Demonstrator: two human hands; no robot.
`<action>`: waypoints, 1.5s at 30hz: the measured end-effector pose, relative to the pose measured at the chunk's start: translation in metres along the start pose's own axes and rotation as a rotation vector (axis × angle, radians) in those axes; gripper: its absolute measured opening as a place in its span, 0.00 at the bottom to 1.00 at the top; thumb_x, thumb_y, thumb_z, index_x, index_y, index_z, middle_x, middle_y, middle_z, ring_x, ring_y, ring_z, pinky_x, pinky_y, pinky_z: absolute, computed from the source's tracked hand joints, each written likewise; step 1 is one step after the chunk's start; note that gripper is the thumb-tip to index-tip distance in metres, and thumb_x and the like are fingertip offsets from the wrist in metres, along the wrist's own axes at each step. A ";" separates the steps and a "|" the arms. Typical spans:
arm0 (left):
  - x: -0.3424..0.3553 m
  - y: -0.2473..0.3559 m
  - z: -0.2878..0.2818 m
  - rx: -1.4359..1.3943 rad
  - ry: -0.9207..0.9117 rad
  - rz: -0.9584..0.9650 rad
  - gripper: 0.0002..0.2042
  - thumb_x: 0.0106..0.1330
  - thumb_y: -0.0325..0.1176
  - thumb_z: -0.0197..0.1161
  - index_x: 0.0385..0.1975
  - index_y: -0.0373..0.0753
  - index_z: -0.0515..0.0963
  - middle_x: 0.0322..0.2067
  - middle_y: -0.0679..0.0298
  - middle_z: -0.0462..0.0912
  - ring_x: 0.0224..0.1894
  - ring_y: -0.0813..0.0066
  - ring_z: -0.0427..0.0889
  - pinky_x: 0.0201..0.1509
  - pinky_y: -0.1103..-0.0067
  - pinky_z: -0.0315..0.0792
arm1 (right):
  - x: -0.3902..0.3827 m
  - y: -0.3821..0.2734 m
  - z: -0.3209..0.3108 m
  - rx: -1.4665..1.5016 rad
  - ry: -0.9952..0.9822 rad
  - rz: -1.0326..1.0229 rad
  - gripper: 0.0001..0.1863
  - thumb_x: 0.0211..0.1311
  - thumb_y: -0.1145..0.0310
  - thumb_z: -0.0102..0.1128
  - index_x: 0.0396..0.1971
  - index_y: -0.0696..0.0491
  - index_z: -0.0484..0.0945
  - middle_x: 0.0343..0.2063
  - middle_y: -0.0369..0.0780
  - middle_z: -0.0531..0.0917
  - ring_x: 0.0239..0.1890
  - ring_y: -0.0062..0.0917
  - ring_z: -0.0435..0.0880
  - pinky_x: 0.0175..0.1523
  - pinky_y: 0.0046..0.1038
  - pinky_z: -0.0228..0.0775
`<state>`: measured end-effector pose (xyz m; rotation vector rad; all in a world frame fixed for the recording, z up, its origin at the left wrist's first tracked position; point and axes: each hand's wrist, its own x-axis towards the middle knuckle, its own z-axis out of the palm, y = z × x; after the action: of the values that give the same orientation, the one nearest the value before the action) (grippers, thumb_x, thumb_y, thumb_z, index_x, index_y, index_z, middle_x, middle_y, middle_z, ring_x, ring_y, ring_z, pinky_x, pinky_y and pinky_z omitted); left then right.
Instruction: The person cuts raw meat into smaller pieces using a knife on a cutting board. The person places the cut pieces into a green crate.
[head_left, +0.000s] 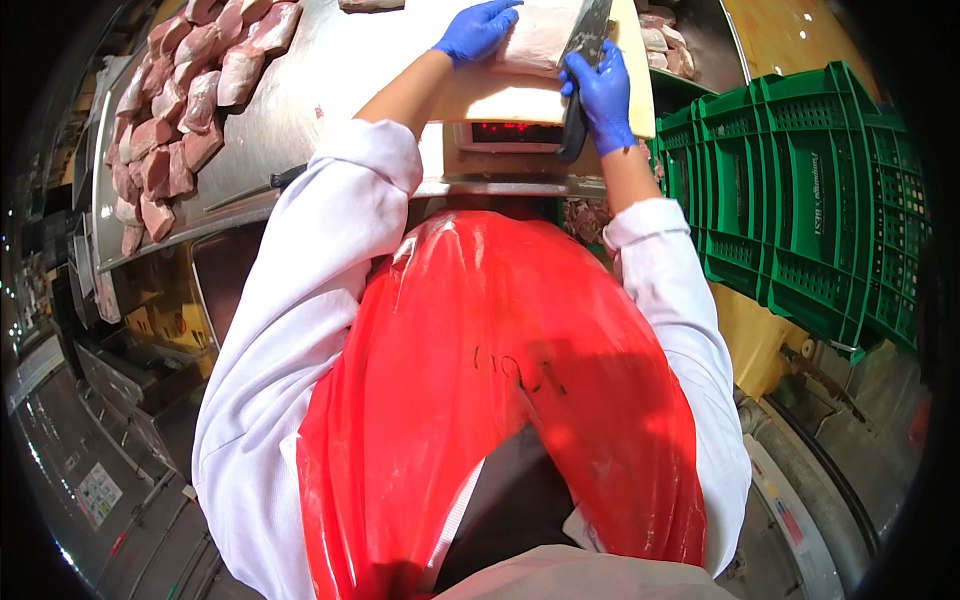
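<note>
A steel table (330, 70) spans the far side; 2 green crates (800, 200) stand right; roughly 20 pink meat cuts (170, 110) pile far left; 1 pale cutting board (520, 95) tops 1 scale (510, 140); 1 pale pork slab (540, 35) lies there, left hand (475, 30) flat, fingers together; right hand (603, 95) grips 1 cleaver (585, 60).
</note>
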<state>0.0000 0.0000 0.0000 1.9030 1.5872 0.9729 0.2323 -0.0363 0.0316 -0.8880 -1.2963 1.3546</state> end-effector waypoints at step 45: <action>-0.098 0.064 -0.039 0.106 0.345 -0.256 0.17 0.57 0.48 0.68 0.31 0.38 0.81 0.27 0.53 0.85 0.29 0.54 0.84 0.39 0.68 0.78 | -0.117 -0.140 0.024 -1.105 -0.244 -0.149 0.39 0.63 0.70 0.53 0.75 0.44 0.53 0.20 0.52 0.80 0.21 0.49 0.80 0.29 0.46 0.70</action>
<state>0.0034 -0.1128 0.0510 1.6045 2.0574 1.1672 0.2583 -0.1689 0.1570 -1.3141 -2.3087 0.5512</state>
